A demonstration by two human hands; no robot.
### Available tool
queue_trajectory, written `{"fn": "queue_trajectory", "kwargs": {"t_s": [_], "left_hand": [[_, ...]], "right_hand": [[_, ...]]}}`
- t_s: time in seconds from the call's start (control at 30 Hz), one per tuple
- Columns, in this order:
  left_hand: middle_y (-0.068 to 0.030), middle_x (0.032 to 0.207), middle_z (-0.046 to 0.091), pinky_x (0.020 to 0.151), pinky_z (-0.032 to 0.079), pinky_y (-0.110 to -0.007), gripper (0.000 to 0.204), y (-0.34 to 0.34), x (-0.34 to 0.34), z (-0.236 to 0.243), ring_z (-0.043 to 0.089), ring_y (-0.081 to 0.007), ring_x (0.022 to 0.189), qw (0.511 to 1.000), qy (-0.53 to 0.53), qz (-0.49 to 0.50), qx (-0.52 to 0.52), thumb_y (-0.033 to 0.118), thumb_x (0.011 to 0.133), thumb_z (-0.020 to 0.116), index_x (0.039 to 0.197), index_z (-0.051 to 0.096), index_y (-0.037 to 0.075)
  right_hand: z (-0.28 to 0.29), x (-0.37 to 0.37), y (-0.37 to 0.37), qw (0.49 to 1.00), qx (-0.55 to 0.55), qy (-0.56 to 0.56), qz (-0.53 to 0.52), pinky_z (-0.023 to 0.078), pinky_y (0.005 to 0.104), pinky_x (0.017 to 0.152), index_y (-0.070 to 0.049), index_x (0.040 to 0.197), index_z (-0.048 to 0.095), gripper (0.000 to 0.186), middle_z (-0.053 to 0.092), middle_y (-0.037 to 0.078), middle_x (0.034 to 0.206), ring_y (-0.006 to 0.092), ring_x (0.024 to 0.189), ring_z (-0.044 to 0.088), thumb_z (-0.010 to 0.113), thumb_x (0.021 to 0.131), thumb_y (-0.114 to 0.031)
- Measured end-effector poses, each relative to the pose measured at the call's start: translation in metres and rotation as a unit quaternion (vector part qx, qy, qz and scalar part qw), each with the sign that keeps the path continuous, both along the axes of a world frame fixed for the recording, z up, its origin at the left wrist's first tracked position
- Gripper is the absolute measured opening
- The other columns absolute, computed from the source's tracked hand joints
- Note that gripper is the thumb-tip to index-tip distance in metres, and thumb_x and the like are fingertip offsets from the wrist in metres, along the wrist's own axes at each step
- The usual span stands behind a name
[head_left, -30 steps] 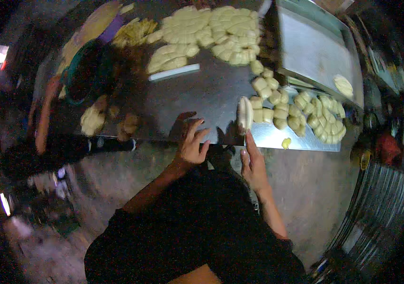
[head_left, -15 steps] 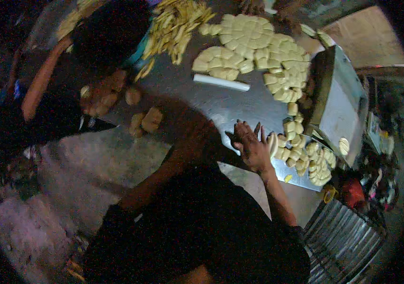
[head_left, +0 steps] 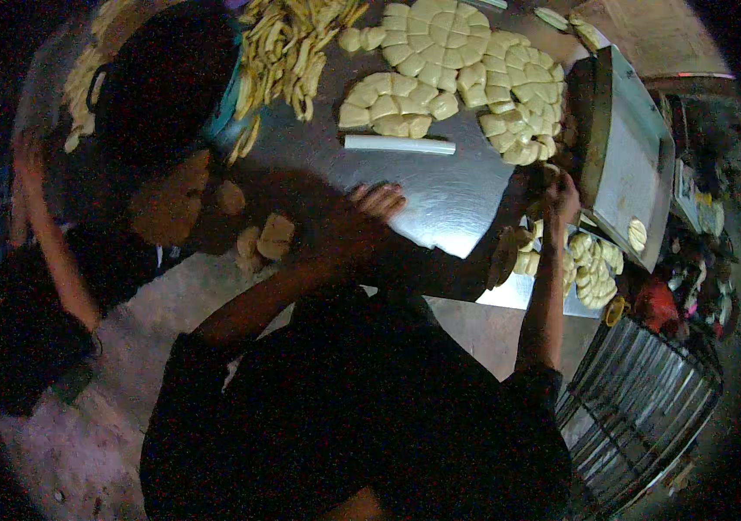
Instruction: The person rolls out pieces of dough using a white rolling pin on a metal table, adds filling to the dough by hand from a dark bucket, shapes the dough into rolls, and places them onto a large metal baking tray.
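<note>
My left hand (head_left: 374,205) rests over the metal table (head_left: 440,195), fingers stretched out and side by side, holding nothing I can see. Farther right, my right hand (head_left: 564,198) has its fingers closed round a small dough piece (head_left: 551,171) beside the tray; the fingers partly hide it. Under and beside my right forearm lie more dough pieces (head_left: 594,267) near the table's edge. Beyond my hands lies a white rod (head_left: 399,144), in front of a cut dough slab (head_left: 395,106). Larger cut dough rounds (head_left: 438,39) spread behind it.
A shallow metal tray (head_left: 635,174) stands at the right. Dough strips (head_left: 288,52) are heaped at the far left, near a co-worker's dark-haired head (head_left: 162,78). Shaded dough lumps (head_left: 276,236) lie left of me. A metal rack (head_left: 648,399) stands at lower right.
My right hand has left the table's middle, moved farther out and right, and closed on a dough piece. My left hand's fingers now show in the light. The view has shifted slightly.
</note>
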State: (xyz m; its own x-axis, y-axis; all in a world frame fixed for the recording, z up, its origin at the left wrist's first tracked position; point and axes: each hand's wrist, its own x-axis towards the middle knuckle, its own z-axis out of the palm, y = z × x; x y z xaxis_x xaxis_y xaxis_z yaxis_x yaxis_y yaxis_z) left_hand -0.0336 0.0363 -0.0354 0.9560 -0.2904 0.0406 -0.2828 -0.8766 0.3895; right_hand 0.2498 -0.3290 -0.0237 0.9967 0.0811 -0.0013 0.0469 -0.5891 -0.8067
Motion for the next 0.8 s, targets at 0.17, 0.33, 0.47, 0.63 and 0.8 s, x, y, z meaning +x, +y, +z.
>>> {"fn": "queue_trajectory", "kwargs": {"t_s": [0.17,0.33,0.47,0.63,0.8], "left_hand": [[-0.0174,0.160,0.036,0.123,0.023,-0.051,0.058,-0.016,-0.047,0.012,0.029,-0.0362,0.150,0.972,-0.030,0.229,0.040,0.025,0.099,0.051,0.151,0.040,0.001],[-0.0179,0.156,0.043,0.122,0.025,-0.047,0.057,-0.127,0.001,0.005,0.037,-0.0344,0.146,0.982,-0.096,0.162,0.007,0.028,0.099,0.055,0.147,0.046,-0.001],[-0.0178,0.144,0.056,0.115,0.037,-0.043,0.047,-0.173,0.014,0.021,0.051,-0.0315,0.136,0.931,-0.082,0.211,-0.287,0.023,0.100,0.060,0.142,0.053,0.002],[-0.0135,0.121,0.068,0.095,0.051,-0.036,0.032,-0.195,0.018,0.169,0.065,-0.0256,0.107,0.811,-0.186,0.273,-0.482,0.006,0.095,0.068,0.126,0.064,0.003],[-0.0100,0.101,0.064,0.079,0.051,-0.034,0.027,-0.210,-0.001,0.217,0.064,-0.0230,0.088,0.790,-0.317,0.318,-0.418,0.004,0.090,0.071,0.117,0.067,0.004]], "right_hand": [[0.073,-0.060,0.038,0.960,0.280,0.025,-0.015,0.051,0.0318,0.090,0.004,0.119,0.068,0.041,0.073,0.008,0.112,0.0161,0.096,0.066,0.055,0.105,-0.033],[0.120,-0.117,0.032,0.847,0.503,0.171,0.005,0.052,0.0366,0.092,-0.002,0.127,0.062,0.031,0.067,0.006,0.115,0.0204,0.105,0.063,0.064,0.101,-0.020],[0.158,-0.146,0.018,0.889,0.426,0.079,0.150,0.051,0.0287,0.087,-0.001,0.120,0.063,0.030,0.066,0.006,0.116,0.0139,0.097,0.062,0.073,0.092,-0.009],[0.197,-0.173,0.012,0.858,0.453,0.085,0.227,0.048,0.0300,0.095,-0.001,0.131,0.063,0.049,0.066,0.008,0.121,0.0175,0.106,0.062,0.079,0.085,-0.007],[0.212,-0.187,0.046,0.898,0.335,-0.006,0.284,0.046,0.0334,0.102,0.003,0.123,0.070,0.035,0.070,0.015,0.122,0.0228,0.114,0.064,0.069,0.088,0.000]]}}
